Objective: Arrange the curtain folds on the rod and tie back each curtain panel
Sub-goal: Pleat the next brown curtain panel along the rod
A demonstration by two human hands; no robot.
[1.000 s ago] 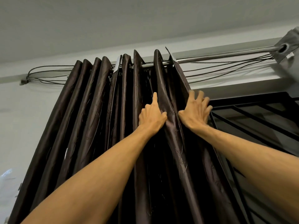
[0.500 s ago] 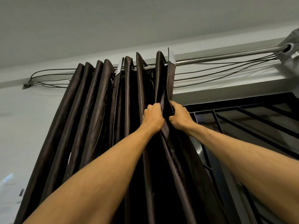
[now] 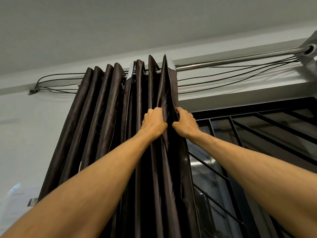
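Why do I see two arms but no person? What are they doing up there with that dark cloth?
The camera sits on the person's head, so you see what they see, looking up: only their arms. The left hand and the right hand each grip a fold of the dark brown curtain, close together. The curtain hangs bunched in folds from a shiny metal rod near the ceiling. Thin black cables run along the wall by the rod. At the right is a window with black bars.

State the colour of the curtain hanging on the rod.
The curtain is dark glossy brown; the head view shows it best.
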